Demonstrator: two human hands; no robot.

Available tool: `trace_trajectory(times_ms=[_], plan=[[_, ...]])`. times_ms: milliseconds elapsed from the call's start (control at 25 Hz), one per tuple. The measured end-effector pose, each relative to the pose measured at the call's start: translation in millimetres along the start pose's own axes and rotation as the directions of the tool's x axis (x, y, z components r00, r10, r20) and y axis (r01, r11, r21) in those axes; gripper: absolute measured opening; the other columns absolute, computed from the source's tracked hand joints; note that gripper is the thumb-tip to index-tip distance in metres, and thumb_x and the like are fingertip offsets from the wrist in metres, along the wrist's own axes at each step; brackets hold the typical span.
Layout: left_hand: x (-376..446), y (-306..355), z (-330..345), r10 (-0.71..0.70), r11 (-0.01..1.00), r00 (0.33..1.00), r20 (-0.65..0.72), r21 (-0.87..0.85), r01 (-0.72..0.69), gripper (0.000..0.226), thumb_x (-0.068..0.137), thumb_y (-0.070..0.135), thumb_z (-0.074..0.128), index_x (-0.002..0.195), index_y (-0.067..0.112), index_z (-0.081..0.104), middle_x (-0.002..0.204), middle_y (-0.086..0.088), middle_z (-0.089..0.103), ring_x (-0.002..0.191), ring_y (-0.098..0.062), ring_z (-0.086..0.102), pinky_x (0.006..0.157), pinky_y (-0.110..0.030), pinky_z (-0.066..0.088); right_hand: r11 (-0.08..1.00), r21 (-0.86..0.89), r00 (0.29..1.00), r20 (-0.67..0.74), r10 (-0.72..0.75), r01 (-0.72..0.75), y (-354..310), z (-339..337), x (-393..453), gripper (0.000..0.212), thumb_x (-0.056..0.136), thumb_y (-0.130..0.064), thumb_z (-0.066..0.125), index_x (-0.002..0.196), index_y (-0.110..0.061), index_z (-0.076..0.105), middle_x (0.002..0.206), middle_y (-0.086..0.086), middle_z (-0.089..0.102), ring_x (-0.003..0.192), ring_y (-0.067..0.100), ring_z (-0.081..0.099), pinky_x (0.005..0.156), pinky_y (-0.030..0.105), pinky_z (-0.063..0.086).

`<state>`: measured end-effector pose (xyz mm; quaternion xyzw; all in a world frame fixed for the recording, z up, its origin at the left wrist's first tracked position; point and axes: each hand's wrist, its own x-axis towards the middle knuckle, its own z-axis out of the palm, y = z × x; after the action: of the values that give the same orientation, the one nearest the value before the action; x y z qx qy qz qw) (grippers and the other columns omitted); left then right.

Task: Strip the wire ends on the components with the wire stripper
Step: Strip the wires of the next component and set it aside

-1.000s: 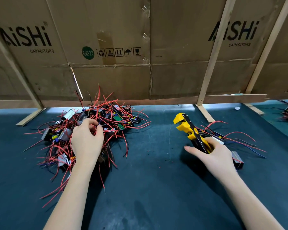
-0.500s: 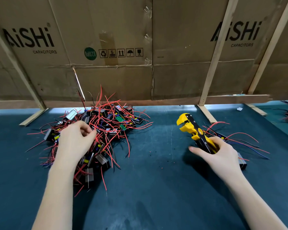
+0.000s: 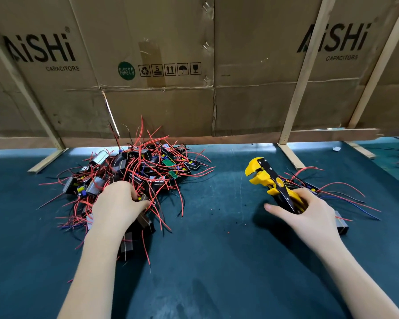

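- From the head camera, the left hand (image 3: pixel 119 203) is down in the near edge of a tangled pile of components (image 3: pixel 134 173) on the dark green table mat (image 3: pixel 205 261), fingers curled into the red wires; exactly which piece it has hold of I cannot tell.
- The right hand (image 3: pixel 309 212) is well apart from the left, wrapped round the handles of the yellow and black wire stripper (image 3: pixel 270 180), thumb stretched out toward the middle of the table.
- The stripper's yellow head points up and away from the person, clear of the mat.
- Just behind and beside the right hand lies a smaller group of components (image 3: pixel 327 199) with red, black and blue leads trailing right.
- Cardboard sheets (image 3: pixel 161 54) printed "AiSHi CAPACITORS", braced by wooden battens (image 3: pixel 302 72), stand along the far side of the table.
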<state>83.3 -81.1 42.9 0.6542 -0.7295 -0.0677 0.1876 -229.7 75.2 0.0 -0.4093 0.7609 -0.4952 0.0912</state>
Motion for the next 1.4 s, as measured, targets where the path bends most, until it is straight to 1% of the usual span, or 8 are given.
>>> trace_trajectory(times_ms=[240, 440, 720, 920, 1040, 1160, 1240, 1400], plan=[[3.3, -1.4, 0.5, -0.061, 0.983, 0.998, 0.018, -0.172, 0.063, 0.023, 0.075, 0.024, 0.084, 0.069, 0.009, 0.067, 0.071, -0.006, 0.065, 0.079, -0.028, 0.061, 0.071, -0.035, 0.05, 0.999, 0.017, 1.0, -0.011, 0.03, -0.029, -1.6, -0.9, -0.1, 0.035, 0.059, -0.047, 0.088, 0.077, -0.029, 0.064, 0.067, -0.017, 0.064, 0.07, 0.0, 0.057, 0.063, 0.021, 0.042], [2.7, -1.6, 2.0, -0.094, 0.986, 0.995, 0.036, -0.131, 0.098, 0.028, 0.075, 0.021, 0.082, 0.057, 0.019, 0.061, 0.062, -0.002, 0.059, 0.073, -0.028, 0.06, 0.061, -0.03, 0.041, 0.996, 0.082, 0.999, 0.031, 0.019, -0.022, -6.2, 3.0, -3.8, 0.038, 0.063, -0.061, 0.081, 0.075, -0.029, 0.065, 0.061, -0.022, 0.059, 0.064, -0.005, 0.052, 0.058, 0.006, 0.036], [0.9, 2.7, 7.3, -0.137, 0.99, 0.99, -0.026, -0.048, 0.135, 0.022, 0.077, 0.028, 0.081, 0.073, 0.01, 0.069, 0.078, -0.008, 0.064, 0.081, -0.03, 0.059, 0.06, -0.029, 0.037, 0.977, 0.212, 0.989, 0.146, -0.024, -0.008, -4.3, 12.7, -6.2, 0.083, 0.068, -0.08, 0.058, 0.089, 0.0, 0.059, 0.093, 0.023, 0.066, 0.093, 0.038, 0.062, 0.094, 0.05, 0.046], [4.8, -3.4, -1.8, -0.093, 0.927, 0.995, -0.021, -0.368, 0.079, 0.021, 0.07, 0.019, 0.087, 0.067, 0.017, 0.066, 0.063, 0.0, 0.057, 0.065, -0.02, 0.055, 0.059, -0.027, 0.038, 0.965, 0.257, 0.991, 0.136, 0.019, -0.054, -1.2, 4.9, -2.1, 0.053, 0.07, -0.075, 0.059, 0.091, -0.028, 0.069, 0.092, 0.009, 0.071, 0.092, 0.028, 0.066, 0.091, 0.049, 0.05], [6.0, -5.9, -12.9, -0.077, 0.686, 0.995, -0.069, -0.728, 0.003, 0.014, 0.073, 0.018, 0.084, 0.076, 0.017, 0.071, 0.067, 0.002, 0.06, 0.063, -0.009, 0.053, 0.064, -0.02, 0.042, 0.953, 0.288, 0.975, 0.221, 0.03, -0.094, 4.5, 0.6, 3.9, 0.025, 0.084, -0.048, 0.069, 0.097, -0.027, 0.069, 0.093, 0.008, 0.072, 0.096, 0.031, 0.066, 0.097, 0.053, 0.048], [6.5, -0.5, -24.2, -0.072, 0.202, 0.997, 0.028, -0.978, 0.042, 0.006, 0.086, 0.008, 0.068, 0.086, 0.014, 0.069, 0.077, 0.002, 0.069, 0.081, -0.013, 0.063, 0.083, -0.026, 0.053, 0.937, 0.306, 0.951, 0.3, 0.072, -0.167, 7.9, -1.3, 8.6, 0.013, 0.09, -0.024, 0.068, 0.102, -0.027, 0.069, 0.102, 0.003, 0.073, 0.103, 0.03, 0.064, 0.1, 0.048, 0.046], [5.6, 2.3, -31.1, 0.003, -0.129, 0.996, 0.085, -0.988, 0.085, 0.014, 0.091, 0.005, 0.058, 0.087, 0.009, 0.07, 0.084, -0.001, 0.073, 0.089, -0.017, 0.069, 0.084, -0.025, 0.057, 0.931, 0.314, 0.946, 0.313, 0.085, -0.187, 5.5, -1.0, 6.7, 0.013, 0.086, -0.024, 0.071, 0.098, -0.027, 0.069, 0.099, -0.002, 0.072, 0.099, 0.027, 0.063, 0.095, 0.043, 0.046], [-7.0, 6.7, -39.2, 0.201, -0.475, 0.979, -0.021, -0.876, 0.079, 0.01, 0.083, 0.015, 0.071, 0.091, 0.01, 0.075, 0.098, -0.006, 0.073, 0.092, -0.014, 0.071, 0.074, -0.016, 0.055, 0.938, 0.311, 0.959, 0.277, 0.061, -0.15, 0.4, 5.9, 0.9, 0.015, 0.082, -0.029, 0.073, 0.089, -0.02, 0.064, 0.081, -0.004, 0.065, 0.08, 0.015, 0.057, 0.08, 0.033, 0.043]])
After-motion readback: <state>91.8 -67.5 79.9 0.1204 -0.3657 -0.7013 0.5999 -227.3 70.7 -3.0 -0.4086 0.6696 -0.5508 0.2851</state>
